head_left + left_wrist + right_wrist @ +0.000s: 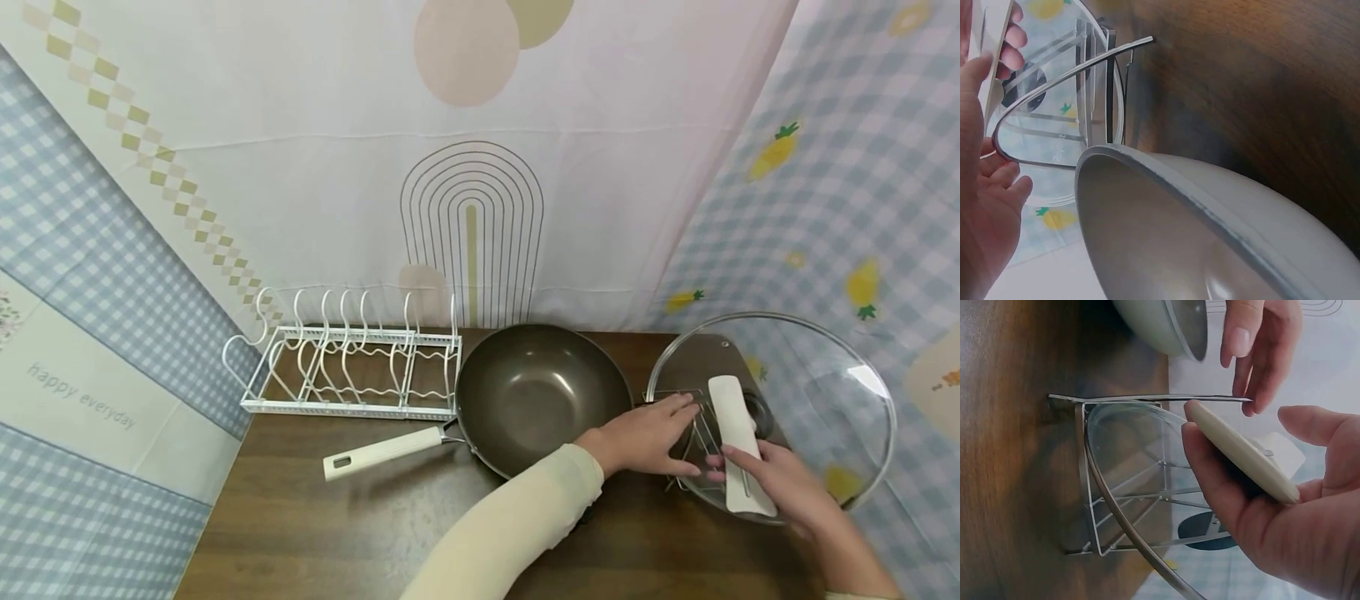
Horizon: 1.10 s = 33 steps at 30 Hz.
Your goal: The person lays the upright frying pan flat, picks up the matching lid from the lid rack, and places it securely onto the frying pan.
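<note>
1. Head view: a glass lid (817,392) sits at 4 o'clock, its cream handle (735,442) gripped by the curled right hand (795,487).
2. The left hand (648,437), loosely open, has its fingertips at the loop of a wire rack (1110,100); the lid's edge overlaps this rack, whether seated I cannot tell.
3. From the dark pan (540,396), the lid lies towards 3 o'clock, a white rack (337,410) towards 9.
</note>
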{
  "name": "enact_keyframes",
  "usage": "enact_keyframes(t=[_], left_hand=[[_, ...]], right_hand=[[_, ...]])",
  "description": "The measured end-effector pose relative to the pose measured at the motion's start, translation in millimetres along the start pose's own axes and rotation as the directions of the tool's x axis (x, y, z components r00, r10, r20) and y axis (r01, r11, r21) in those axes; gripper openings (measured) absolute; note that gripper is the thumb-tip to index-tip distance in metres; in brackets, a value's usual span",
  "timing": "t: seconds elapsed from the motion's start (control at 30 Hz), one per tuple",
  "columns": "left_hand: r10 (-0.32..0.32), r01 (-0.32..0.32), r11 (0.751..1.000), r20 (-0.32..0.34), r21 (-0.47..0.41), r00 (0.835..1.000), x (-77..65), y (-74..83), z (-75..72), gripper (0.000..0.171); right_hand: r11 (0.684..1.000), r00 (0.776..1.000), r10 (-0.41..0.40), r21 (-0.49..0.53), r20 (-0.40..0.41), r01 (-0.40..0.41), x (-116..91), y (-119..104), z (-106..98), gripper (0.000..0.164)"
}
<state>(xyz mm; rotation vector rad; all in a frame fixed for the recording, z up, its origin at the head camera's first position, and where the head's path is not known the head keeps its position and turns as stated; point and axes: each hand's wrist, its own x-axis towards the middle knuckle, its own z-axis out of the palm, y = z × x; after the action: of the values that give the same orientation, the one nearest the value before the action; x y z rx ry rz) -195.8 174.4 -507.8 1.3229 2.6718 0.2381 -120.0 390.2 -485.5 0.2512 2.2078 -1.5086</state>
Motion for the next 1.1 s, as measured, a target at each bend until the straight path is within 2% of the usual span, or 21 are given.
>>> enact_keyframes(t=[0.1,0.37,0.53,0.87,0.97,1.1], left_hand=[[0.002,-0.002,1.000,0.004,0.024,1.000,1.7,-0.7,0.8,0.094],[0.000,0.000,1.000,0.016,0.031,1.000,1.9,1.3,1.0,0.093],[0.003,-0.003,0.999,0.003,0.035,1.000,2.1,1.6,0.1,0.092],[0.018,-0.017,0.998,-0.018,0.068,1.000,2.7,2.7,3.1,0.093],[0.025,-0.023,0.998,-0.025,0.065,0.999,3.0,2.4,3.9,0.095],[0.049,-0.046,0.994,-0.029,0.102,0.998,4.0,1.2,4.6,0.096]], right_hand=[[0.998,1.000,0.004,0.062,0.028,-0.005,3,2,1,0.055],[0.997,0.994,-0.016,-0.072,-0.111,0.008,7,5,11,0.047],[0.994,0.988,-0.027,-0.109,-0.153,0.010,9,7,14,0.043],[0.999,0.994,-0.033,-0.043,-0.102,0.029,8,8,16,0.047],[0.997,0.993,-0.037,-0.073,-0.115,0.028,8,8,17,0.045],[0.991,0.990,-0.038,-0.135,-0.136,0.019,8,7,16,0.044]])
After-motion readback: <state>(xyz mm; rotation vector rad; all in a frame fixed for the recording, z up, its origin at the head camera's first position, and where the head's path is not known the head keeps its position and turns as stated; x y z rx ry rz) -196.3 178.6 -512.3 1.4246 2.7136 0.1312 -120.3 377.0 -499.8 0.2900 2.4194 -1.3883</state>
